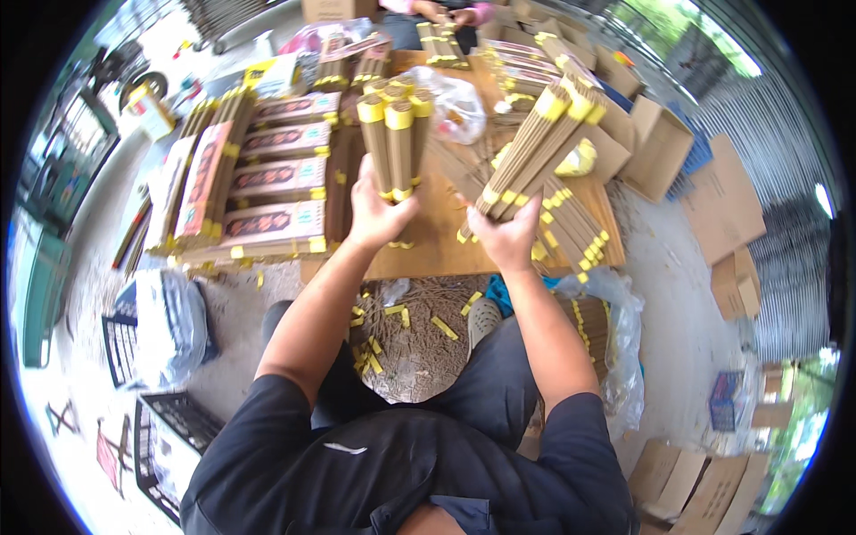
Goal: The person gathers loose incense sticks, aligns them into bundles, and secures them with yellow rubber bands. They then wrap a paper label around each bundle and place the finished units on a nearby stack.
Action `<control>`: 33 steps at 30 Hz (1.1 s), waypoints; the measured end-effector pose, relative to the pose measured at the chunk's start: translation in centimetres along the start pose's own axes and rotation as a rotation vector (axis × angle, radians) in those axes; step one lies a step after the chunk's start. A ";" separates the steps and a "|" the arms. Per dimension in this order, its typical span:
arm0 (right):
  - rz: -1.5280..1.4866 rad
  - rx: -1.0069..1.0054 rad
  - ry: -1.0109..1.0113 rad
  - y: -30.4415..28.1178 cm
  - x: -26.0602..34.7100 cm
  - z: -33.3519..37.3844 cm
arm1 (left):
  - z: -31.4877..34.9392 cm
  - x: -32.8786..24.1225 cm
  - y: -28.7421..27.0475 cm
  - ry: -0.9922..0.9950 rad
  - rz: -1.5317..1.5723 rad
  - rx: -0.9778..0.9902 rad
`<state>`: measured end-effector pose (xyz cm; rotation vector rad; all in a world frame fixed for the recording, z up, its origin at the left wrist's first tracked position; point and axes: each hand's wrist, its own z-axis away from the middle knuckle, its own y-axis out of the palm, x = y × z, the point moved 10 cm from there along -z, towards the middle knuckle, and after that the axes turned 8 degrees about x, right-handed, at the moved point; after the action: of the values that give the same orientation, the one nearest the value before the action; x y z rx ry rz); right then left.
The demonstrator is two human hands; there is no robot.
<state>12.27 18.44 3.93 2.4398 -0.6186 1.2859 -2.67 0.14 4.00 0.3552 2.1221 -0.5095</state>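
Note:
My left hand [382, 214] is wrapped round the lower part of a cluster of brown incense stick bundles [392, 143], which stand upright with yellow bands at top and bottom. To the right, my right hand [510, 235] grips the lower end of more incense bundles [533, 147], tilted up toward the far right. Both groups are raised over the wooden table [406, 260]. Loose yellow-banded bundles [575, 227] lie on the table just beyond my right hand. Packed incense bundles with pink printed labels [276, 174] are stacked left of my left hand.
A crumpled clear plastic bag [453, 105] lies mid-table. Across it, another person's hands [441, 12] show near some bundles. Open cardboard boxes [658, 147] stand at the right. Yellow scraps [444, 327] litter the floor between my legs. A black crate [169, 450] sits lower left.

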 end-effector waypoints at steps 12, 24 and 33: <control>-0.064 0.355 -0.047 8.3 -4.4 -2.3 | -0.2 1.9 1.3 0.069 0.300 0.148; -0.196 0.210 -0.212 7.4 1.1 -5.0 | -0.4 0.1 2.7 0.110 0.225 0.214; -0.125 0.250 -0.140 8.4 3.0 -6.3 | -1.2 -0.3 1.7 0.058 0.181 0.153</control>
<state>5.08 13.45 10.52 2.7412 -0.3493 1.2140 -2.57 2.22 4.50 0.6490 2.0874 -0.5623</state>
